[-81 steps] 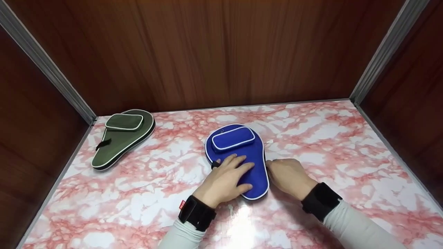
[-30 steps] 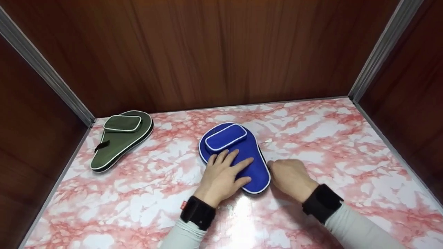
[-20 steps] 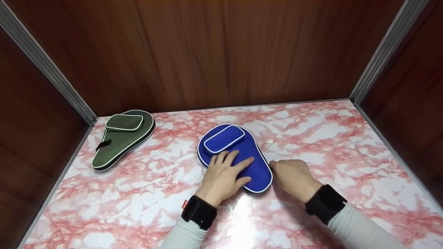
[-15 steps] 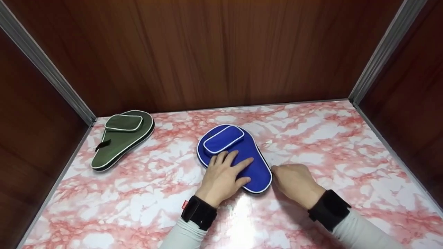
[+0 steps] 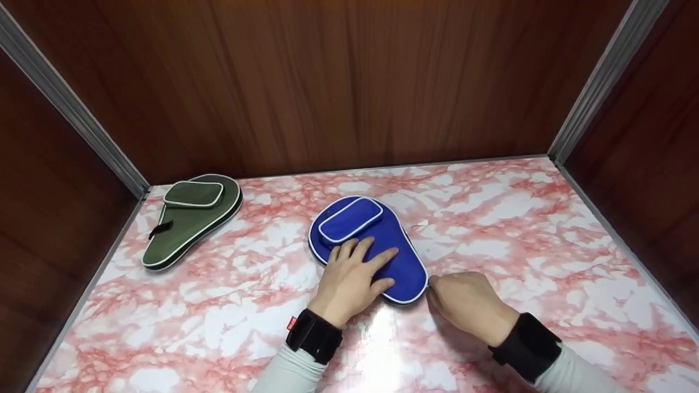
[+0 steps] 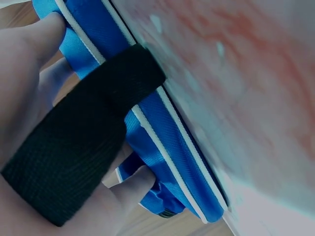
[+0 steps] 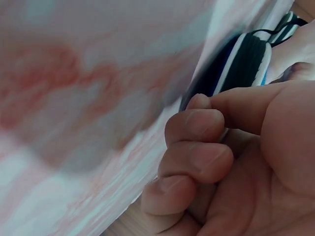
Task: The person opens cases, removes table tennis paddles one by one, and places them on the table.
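A blue table tennis paddle case (image 5: 405,273) with white piping and a raised pocket lies on the table, its narrow end toward me. My left hand (image 5: 348,284) rests on it with spread fingers. The left wrist view shows the case's blue side (image 6: 165,120) and a black strap (image 6: 74,132) crossing in front of the palm. At the right edge of the narrow end, my right hand (image 5: 464,300) pinches the zipper pull between thumb and index finger, which mostly hide it. The other fingers (image 7: 194,160) curl in beside the dark zippered side (image 7: 244,61).
A similar green paddle case (image 5: 188,226) with a black strap lies at the back left of the pink-and-white marbled table (image 5: 546,234). Brown wood-grain panels (image 5: 349,82) enclose the table at the back and both sides.
My right hand has slid toward me along the case's right edge to its narrow end. The blue case has turned, its wide end shifting left. My left hand stays on top.
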A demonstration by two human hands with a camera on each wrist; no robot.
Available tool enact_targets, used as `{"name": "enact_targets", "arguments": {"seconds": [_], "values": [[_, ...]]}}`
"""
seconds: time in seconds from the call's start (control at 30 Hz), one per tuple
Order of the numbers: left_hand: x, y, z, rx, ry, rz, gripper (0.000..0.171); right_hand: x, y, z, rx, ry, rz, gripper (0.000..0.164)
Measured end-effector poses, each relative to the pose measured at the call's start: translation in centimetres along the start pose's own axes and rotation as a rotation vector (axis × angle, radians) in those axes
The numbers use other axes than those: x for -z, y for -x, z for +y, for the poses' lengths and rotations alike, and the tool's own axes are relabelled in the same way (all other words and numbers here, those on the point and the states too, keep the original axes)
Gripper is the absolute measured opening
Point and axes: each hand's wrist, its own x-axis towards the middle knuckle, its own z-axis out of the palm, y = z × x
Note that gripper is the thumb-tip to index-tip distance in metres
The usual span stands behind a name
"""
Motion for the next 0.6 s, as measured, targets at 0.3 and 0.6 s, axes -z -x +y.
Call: {"name": "enact_targets", "arguments": {"seconds": [0.3,0.6], "values": [[-0.1,-0.1,1.5,0.107,-0.125,0.025,0.061,0.1,0.6,-1.0,0.028,-0.053,-0.049,0.033],[-0.1,-0.1,1.9,0.134,-0.18,0.014,0.06,-0.5,0.8,-1.9,0.063,-0.035,0.022,0.039]]}}
